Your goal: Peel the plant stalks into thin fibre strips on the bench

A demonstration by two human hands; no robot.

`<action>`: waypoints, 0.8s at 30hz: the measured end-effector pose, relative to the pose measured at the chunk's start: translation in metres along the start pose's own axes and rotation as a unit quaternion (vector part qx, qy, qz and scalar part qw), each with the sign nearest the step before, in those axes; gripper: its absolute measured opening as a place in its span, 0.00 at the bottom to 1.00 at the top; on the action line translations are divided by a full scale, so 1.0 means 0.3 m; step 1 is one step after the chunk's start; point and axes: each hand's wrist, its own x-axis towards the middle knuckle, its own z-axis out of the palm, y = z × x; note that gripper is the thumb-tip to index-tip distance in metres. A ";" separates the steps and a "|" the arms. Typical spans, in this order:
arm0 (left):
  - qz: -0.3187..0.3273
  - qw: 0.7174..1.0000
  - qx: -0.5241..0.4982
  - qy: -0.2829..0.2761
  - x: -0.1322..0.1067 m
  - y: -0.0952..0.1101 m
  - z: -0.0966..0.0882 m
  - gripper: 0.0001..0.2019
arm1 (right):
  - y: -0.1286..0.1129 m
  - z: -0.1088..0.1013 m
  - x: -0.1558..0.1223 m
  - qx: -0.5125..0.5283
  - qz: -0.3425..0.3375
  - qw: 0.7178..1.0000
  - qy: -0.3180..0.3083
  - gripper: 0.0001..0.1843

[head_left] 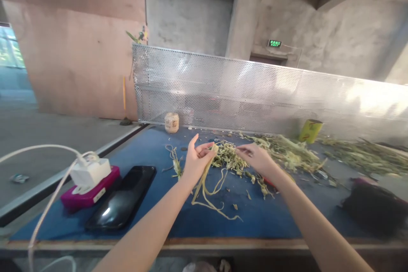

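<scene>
My left hand (195,159) pinches the upper ends of several pale yellow-green plant strips (208,191) that trail down onto the blue table top (153,153). Its index finger sticks up. My right hand (256,158) reaches into a small heap of dried green plant bits (230,157) just right of the left hand, fingers closed in a pinch on some of it. More loose strips (176,162) lie to the left of my left hand.
A black phone (123,197), a magenta box (89,193) with a white charger (89,171) and cable sit at the left. A large pile of dried stalks (287,153), a yellow-green can (310,131), a small jar (171,122) and a perforated metal screen (255,93) stand behind. A black bag (374,206) lies right.
</scene>
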 end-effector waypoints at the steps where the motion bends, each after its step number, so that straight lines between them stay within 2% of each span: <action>1: -0.001 1.000 -0.001 -0.008 -0.002 0.001 0.001 0.44 | -0.048 0.011 0.012 0.080 -0.029 0.996 -0.023 0.19; 4: -0.003 1.000 -0.010 -0.014 -0.007 0.002 0.000 0.46 | -0.155 0.057 0.051 0.232 -0.098 0.967 -0.048 0.17; 8: 0.006 0.999 0.024 0.046 0.001 -0.007 -0.013 0.45 | -0.194 0.109 0.099 0.314 -0.130 0.940 -0.026 0.11; 9: 0.001 0.998 0.040 0.056 0.004 -0.010 -0.017 0.44 | -0.190 0.116 0.107 0.322 -0.133 0.937 -0.016 0.10; 11: -0.033 0.996 0.079 0.040 0.006 -0.013 -0.021 0.40 | -0.172 0.124 0.118 0.336 -0.127 0.933 0.011 0.10; 14: -0.105 0.981 0.158 -0.045 0.000 -0.007 -0.015 0.31 | -0.132 0.121 0.121 0.356 -0.092 0.928 0.059 0.11; 15: -0.109 0.975 0.180 -0.069 -0.004 -0.003 -0.012 0.30 | -0.116 0.117 0.121 0.363 -0.078 0.926 0.071 0.12; 19: -0.101 0.961 0.237 -0.103 -0.008 0.003 -0.001 0.28 | -0.044 0.097 0.126 0.411 -0.026 0.905 0.106 0.16; 22: -0.104 0.948 0.271 -0.126 -0.003 -0.004 -0.001 0.28 | 0.011 0.092 0.142 0.459 0.000 0.878 0.135 0.17; 24: -0.084 0.946 0.285 -0.128 0.001 -0.007 -0.002 0.27 | 0.042 0.093 0.152 0.501 0.003 0.853 0.146 0.18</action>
